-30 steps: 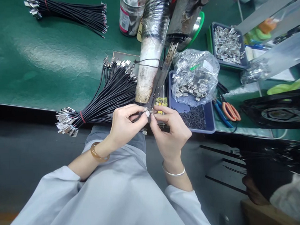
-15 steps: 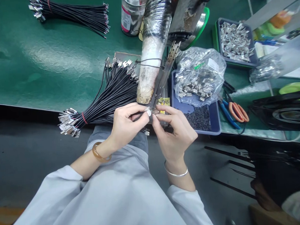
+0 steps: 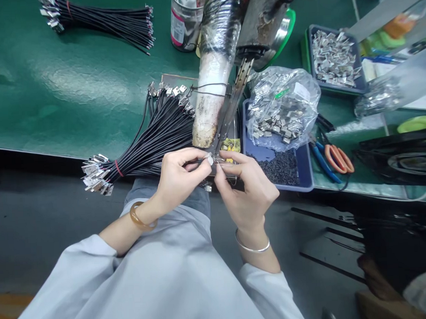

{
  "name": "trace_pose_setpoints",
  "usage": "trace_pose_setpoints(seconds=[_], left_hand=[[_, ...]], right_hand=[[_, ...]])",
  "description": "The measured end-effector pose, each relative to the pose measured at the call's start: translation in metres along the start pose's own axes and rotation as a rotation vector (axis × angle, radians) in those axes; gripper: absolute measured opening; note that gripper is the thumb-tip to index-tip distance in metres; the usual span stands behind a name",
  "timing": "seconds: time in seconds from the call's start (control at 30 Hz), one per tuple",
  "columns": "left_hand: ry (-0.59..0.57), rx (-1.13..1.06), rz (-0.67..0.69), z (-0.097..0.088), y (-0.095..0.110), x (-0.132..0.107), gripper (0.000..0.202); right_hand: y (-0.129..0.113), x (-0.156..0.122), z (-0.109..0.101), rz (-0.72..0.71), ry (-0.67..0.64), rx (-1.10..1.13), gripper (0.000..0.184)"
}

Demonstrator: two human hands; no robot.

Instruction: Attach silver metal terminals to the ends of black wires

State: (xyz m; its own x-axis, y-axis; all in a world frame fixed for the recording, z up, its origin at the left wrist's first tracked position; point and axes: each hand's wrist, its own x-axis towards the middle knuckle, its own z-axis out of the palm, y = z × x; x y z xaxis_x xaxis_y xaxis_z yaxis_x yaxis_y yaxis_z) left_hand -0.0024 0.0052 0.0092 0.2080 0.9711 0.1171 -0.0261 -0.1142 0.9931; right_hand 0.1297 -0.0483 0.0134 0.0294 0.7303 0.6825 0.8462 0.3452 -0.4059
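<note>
From where I stand, the green bench (image 3: 73,109) stretches widest. Across its near edge lies a fan of black cables (image 3: 155,131), gathered by a red band, with metal connectors at both ends. A wrapped pipe (image 3: 212,77) slants down, its scorched tip just beyond the person's hands. To the right, a blue tray (image 3: 307,176) carries a clear bag (image 3: 284,102) of metal parts. The left hand (image 3: 181,172) has thumb and forefinger pinched on a small pale piece (image 3: 209,158), between the two hands. The right hand's (image 3: 247,188) fingers bend in around a thin strand (image 3: 218,160); whether they grip it, I can't tell.
</note>
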Motion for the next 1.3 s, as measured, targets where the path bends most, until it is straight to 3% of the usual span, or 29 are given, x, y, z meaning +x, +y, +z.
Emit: trace_pose_setpoints(seconds=[0.2, 0.53, 0.8, 1.03, 1.3], left_hand=[[-0.011, -0.053, 0.019, -0.003, -0.001, 0.002, 0.012], [-0.033, -0.068, -0.056, -0.002, -0.003, 0.002, 0.011], [-0.056, -0.072, -0.076, -0.004, -0.008, -0.001, 0.009], [-0.135, -0.096, -0.016, -0.009, -0.01, -0.003, 0.011], [-0.11, 0.005, 0.032, -0.01, -0.01, -0.002, 0.013]], right_hand=[[-0.003, 0.003, -0.001, 0.012, 0.027, 0.029, 0.018], [0.0, 0.002, -0.006, -0.032, -0.053, -0.03, 0.019], [-0.003, -0.003, 0.003, -0.044, 0.058, -0.06, 0.021], [-0.002, -0.005, 0.005, 0.347, -0.007, 0.307, 0.013], [-0.001, 0.001, 0.004, 0.138, 0.037, 0.144, 0.016]])
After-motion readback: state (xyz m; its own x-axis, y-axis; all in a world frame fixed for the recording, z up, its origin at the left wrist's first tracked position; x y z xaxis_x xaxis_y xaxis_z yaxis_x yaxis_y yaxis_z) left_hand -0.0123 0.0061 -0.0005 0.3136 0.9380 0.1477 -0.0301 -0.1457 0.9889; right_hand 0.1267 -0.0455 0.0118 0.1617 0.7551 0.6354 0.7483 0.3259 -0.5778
